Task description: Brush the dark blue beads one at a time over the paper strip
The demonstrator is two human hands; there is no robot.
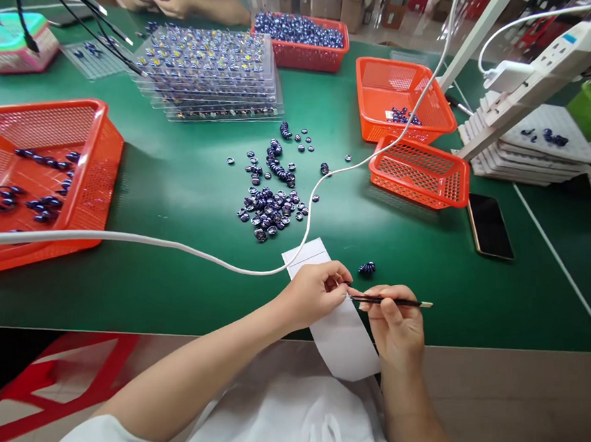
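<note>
My left hand is closed in a pinch over a white paper strip at the near table edge; what its fingertips grip is too small to name. My right hand is closed on thin black tweezers, whose tip meets the left fingertips. One small dark blue bead lies just beyond both hands. Farther out, a loose pile of dark blue beads is spread on the green table.
A white cable crosses the table. Orange baskets stand left, right and far right. Stacked clear bead trays, a black phone, white trays and another person's hands are beyond.
</note>
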